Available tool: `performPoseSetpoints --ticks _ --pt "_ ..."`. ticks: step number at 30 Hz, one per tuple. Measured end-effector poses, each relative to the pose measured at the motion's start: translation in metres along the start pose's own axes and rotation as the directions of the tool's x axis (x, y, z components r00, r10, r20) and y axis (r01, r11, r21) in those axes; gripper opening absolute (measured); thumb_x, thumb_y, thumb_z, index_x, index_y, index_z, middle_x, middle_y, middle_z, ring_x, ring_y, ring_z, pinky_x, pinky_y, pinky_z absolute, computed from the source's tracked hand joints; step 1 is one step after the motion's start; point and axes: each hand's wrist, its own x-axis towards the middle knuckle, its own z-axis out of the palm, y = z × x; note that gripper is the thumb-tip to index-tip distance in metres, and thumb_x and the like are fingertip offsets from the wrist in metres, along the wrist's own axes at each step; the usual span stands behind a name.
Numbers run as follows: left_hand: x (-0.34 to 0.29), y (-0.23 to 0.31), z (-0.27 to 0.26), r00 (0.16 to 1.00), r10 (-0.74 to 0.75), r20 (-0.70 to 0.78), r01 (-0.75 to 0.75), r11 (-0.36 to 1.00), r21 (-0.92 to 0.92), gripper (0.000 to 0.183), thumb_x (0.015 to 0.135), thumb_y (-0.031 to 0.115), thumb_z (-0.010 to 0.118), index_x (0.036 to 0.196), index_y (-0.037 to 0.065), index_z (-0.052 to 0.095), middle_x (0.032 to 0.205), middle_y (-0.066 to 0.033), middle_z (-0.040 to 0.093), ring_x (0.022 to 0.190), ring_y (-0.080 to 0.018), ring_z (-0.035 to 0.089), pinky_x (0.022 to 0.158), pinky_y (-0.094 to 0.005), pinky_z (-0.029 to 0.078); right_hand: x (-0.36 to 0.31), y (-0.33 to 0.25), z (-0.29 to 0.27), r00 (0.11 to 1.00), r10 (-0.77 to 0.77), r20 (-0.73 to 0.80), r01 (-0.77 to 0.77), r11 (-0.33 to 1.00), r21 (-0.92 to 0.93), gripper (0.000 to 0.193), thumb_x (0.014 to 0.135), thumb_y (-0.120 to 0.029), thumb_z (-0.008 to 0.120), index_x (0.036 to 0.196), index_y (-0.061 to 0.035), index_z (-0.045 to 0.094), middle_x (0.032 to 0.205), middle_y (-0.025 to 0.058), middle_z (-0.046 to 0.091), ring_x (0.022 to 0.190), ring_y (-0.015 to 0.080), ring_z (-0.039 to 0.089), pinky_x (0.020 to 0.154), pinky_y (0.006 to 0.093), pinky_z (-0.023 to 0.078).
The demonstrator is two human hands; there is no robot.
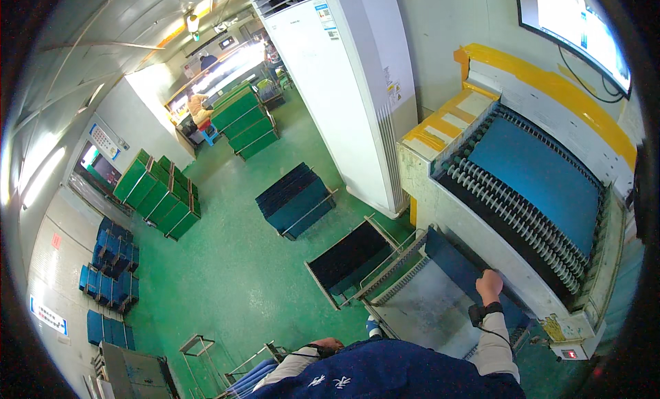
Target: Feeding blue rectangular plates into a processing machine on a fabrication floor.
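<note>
At the right, my right hand is closed on the upper edge of a dark blue panel. That panel stands in a slotted metal rack, against the side of a roller conveyor machine. Another blue panel lies flat on the machine's rollers. My left hand is low in front of my body, away from the panels. Its fingers are mostly hidden, so I cannot make out whether it holds anything.
Left of the slotted rack stands a rack of dark panels, with a blue panel stack beyond it. A tall white air conditioner rises behind. Green panel stacks and bare metal frames stand farther left. A seated person is far back.
</note>
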Motion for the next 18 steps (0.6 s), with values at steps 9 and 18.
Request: performPoseSetpoints --ticks 9,18 --pt "0.012 -0.015 0.001 0.999 0.051 0.002 -0.051 0.999 0.0 0.036 0.081 0.029 0.062 0.11 0.007 0.066 0.109 -0.0086 0.066 0.099 -0.0238 0.06 0.087 -0.038 0.046 0.0 0.0 -0.003 1.0 0.023 0.014 -0.024 1.0 0.014 0.02 0.074 -0.018 0.063 0.089 -0.0054 0.068 0.093 0.0177 0.067 0.089 0.0336 0.065 0.078 0.0428 0.052" --pt "0.006 -0.012 0.002 0.999 0.037 -0.017 -0.039 0.996 -0.082 0.035 0.081 0.031 0.062 0.107 0.007 0.067 0.105 -0.0102 0.067 0.097 -0.0243 0.061 0.086 -0.0389 0.046 0.001 -0.002 -0.005 1.0 0.018 0.015 -0.019 0.999 0.032 0.021 0.072 -0.015 0.061 0.089 -0.0041 0.069 0.093 0.0202 0.067 0.091 0.0354 0.064 0.079 0.0428 0.051"
